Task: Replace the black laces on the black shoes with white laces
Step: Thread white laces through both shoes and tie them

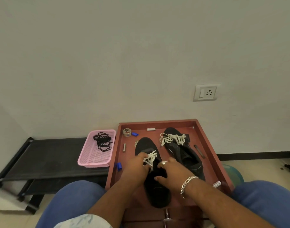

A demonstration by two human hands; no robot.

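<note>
Reddish-brown wooden tray [208,139] sits on the floor against the wall, holding both black fabric shoes. Near black shoe [155,183] lies toe-away between the person's hands, white flat lace [150,157] part-threaded across its upper eyelets. Left hand [137,168] has fingers curled on the lace at the shoe's left side, pinching it. Right hand [171,174] grips the shoe's right edge by the collar, thumb on the dark opening; ring on one finger, silver chain bracelet [187,182] on the wrist. Hands are apart, one each side of the shoe. Second black shoe [183,153] lies to the right in the same tray, its white lace [171,139] laced and bunched loosely near the toe end. Pink plastic mesh basket [98,150] stands just left of the tray on a low black rack [42,158], with the black laces [103,141] tangled inside at its far end. Small bits on the tray: tape roll [127,132] at the far-left corner, blue cap [134,134] beside it, another blue piece [119,166] on the left rim. White wall socket [206,92] above right. Blue trouser knees either side at the bottom.
</note>
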